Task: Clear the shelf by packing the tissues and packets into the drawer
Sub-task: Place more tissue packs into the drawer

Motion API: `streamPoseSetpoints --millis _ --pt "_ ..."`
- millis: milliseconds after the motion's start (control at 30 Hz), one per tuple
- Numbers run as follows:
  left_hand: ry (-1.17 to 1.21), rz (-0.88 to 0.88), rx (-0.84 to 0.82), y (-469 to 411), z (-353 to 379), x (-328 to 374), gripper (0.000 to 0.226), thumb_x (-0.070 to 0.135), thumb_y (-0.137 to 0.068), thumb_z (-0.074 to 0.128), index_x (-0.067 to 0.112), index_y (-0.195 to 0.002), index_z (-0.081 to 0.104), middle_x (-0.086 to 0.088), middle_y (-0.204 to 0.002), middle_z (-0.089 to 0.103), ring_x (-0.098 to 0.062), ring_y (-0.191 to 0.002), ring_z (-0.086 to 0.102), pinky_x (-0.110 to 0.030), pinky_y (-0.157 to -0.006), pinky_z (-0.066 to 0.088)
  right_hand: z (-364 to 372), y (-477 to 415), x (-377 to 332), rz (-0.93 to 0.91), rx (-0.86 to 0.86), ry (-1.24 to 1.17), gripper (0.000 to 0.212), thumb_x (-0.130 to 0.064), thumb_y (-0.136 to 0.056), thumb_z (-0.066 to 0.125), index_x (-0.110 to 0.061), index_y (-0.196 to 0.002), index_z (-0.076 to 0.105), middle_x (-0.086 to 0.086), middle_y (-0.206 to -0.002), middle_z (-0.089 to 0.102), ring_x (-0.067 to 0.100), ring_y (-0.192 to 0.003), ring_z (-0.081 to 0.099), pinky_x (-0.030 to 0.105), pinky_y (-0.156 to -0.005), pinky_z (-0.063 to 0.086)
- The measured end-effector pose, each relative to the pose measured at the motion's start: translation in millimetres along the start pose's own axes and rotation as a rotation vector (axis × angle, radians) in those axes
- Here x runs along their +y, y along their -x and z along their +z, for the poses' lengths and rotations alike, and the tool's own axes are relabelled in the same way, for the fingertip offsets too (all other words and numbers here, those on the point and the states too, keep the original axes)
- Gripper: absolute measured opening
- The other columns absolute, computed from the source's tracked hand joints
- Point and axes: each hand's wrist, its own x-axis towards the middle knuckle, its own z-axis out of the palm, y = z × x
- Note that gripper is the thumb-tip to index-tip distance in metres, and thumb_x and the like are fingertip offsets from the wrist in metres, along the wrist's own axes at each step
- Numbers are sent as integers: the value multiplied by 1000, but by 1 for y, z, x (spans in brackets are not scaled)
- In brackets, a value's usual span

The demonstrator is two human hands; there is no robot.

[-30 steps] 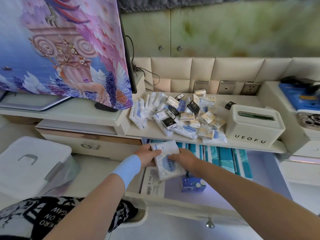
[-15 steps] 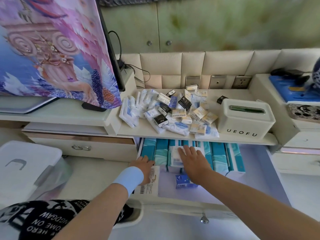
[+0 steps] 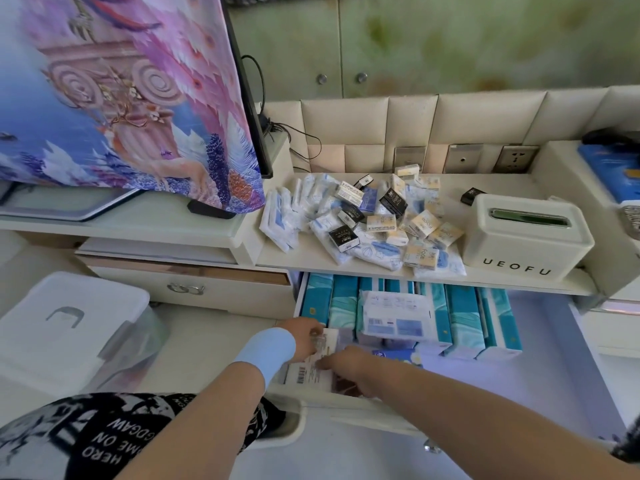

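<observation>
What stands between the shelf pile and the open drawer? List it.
Nothing visible. The drawer sits pulled out below the shelf pile, its top open. Its back row holds teal packs with a white pack on top; the front right floor is bare.

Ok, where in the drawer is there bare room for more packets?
The drawer floor is bare on the right, between the teal packs and the right wall. Crowded: back left, packs in a row with a white pack on top; front left, a labelled packet.

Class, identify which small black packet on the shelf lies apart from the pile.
The black packet beside the white UEOFU box; the other black ones lie within the pile.
</observation>
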Motion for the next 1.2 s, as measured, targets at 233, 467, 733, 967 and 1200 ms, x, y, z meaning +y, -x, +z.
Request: streamPoseSetpoints --millis 233,467,733,967,1200 --pt "424 -132 -121 8 -26 1 50 52 -93 50 31 -138 44 -2 -137 48 -28 -115 56 -43 -90 55 -1 9 -29 6 -76 -14 10 -26 -88 58 -17 -87 53 3 -64 49 16 -51 42 23 -52 40" --pt "845 -225 -30 13 -34 -17 73 46 -70 82 23 -132 52 -8 -115 68 -29 -103 67 -48 -92 55 -34 31 -49 -352 -26 140 28 -13 -95 44 -22 -105 68 0 -103 65 15 -82 57 29 -70 46" --pt "1230 -46 -121 23 -41 -12 49 10 -96 58 29 -138 42 -11 -129 63 -30 -114 63 -48 -94 52 -63 39 -25 -276 -27 -256 49 -21 -97 56 -28 -141 33 16 -116 59 32 -86 68 44 -68 59" --pt "727 -55 -8 22 -47 -1 81 37 -68 74 34 -140 37 -1 -122 65 -24 -109 65 -51 -94 53 -65 36 -21 -413 71 -285 50 -7 -91 66 -21 -137 49 19 -115 64 29 -82 68 53 -76 60" --pt "1018 -178 -32 23 -47 -2 68 29 -86 73 22 -142 35 -11 -133 55 -34 -106 65 -51 -84 56 -62 34 -27 -383 27 -657 38 8 -90 56 -5 -125 51 23 -122 60 35 -98 67 43 -70 62"
